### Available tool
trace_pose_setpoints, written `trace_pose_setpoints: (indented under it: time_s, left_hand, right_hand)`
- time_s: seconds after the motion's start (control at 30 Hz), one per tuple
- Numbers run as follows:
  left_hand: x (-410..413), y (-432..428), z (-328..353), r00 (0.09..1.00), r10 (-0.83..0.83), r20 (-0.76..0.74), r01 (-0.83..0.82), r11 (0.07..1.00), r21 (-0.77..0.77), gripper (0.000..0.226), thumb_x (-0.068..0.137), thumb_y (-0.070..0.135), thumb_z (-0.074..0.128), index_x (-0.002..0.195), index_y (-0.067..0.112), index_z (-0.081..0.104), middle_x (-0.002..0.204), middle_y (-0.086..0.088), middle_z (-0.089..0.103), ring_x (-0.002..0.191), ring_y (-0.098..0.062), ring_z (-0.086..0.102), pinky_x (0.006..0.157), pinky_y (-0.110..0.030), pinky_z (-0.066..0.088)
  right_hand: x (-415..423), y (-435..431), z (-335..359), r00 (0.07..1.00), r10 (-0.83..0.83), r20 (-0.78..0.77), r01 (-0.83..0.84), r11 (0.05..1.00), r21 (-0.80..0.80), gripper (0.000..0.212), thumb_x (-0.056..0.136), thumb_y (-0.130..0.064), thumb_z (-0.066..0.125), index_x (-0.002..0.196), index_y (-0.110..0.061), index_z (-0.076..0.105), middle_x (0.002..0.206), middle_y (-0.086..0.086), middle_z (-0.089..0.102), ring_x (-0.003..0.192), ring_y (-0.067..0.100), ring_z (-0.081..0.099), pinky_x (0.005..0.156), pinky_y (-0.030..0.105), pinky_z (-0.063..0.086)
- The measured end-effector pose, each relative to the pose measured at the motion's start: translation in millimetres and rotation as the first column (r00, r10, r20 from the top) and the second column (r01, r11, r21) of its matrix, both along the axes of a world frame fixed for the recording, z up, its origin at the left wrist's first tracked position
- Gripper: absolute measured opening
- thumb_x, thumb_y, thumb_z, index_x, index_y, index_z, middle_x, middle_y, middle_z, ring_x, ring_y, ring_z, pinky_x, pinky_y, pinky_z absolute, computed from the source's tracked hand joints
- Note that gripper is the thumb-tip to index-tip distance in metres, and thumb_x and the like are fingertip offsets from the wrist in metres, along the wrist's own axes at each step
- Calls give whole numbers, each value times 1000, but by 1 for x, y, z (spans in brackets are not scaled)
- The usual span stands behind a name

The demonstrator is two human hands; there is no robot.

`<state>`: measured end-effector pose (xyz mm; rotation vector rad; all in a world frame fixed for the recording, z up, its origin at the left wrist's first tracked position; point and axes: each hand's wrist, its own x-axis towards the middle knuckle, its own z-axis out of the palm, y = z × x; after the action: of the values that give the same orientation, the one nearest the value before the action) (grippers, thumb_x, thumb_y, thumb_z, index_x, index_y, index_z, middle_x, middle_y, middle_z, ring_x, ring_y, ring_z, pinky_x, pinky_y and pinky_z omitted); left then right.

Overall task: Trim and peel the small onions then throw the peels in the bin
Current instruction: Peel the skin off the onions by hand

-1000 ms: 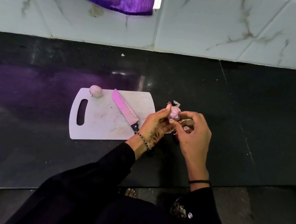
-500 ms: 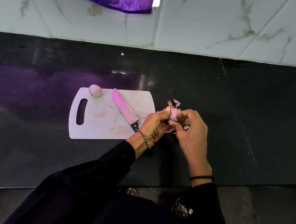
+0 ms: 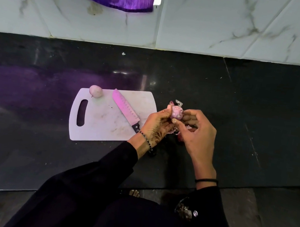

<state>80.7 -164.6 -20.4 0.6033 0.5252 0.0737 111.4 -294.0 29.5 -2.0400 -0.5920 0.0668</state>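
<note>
- Gripped 1 small onion [image 3: 177,113] in the curled left hand [image 3: 158,125], above the dark counter [image 3: 243,108], just right of the cutting board [image 3: 104,126]
- Pinched its lower edge with the right hand [image 3: 199,138]
- Noted the other onion [image 3: 95,91] at the board's far left corner
- Noted the pink knife [image 3: 124,108] slantwise on the board
- Noted loose peels [image 3: 178,102] just behind the hands

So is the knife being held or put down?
Put down. The knife lies flat on the cutting board with no hand gripping it; the left hand and right hand both hold the small onion.
</note>
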Motion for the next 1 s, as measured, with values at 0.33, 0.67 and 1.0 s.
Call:
trace_pose_setpoints:
  time_s: [0.33, 0.67, 1.0]
  left_hand:
    - [-3, 5, -1, 998, 21, 51, -25, 996, 86, 25, 100, 17, 48, 87, 2, 64, 82, -7, 72, 88, -20, 69, 106, -41, 46]
    - [-8, 3, 2, 999, 28, -37, -21, 983, 185, 29, 99, 13, 53, 112, -10, 63, 108, -22, 67, 105, -32, 64, 102, -45, 49]
    - [-12, 0, 13, 996, 27, -83, -9, 979, 204, 38, 98, 29, 57, 110, -7, 66, 109, -19, 71, 102, -26, 69, 97, -37, 53]
  right_hand:
    - [9, -1, 1, 968, 92, 233, -51, 983, -178, 21, 89, -15, 77, 110, -12, 79, 98, 0, 78, 86, 1, 67, 78, 3, 49]
    - [16, 12, 3, 987, 102, 124, -45, 916, -398, 18, 83, -38, 72, 86, -20, 70, 80, -8, 67, 73, 13, 65, 71, 41, 59]
    - [6, 3, -5, 998, -37, -58, 30, 993, -116, 18, 84, -42, 66, 79, -24, 63, 79, -6, 67, 70, 15, 66, 65, 40, 58]
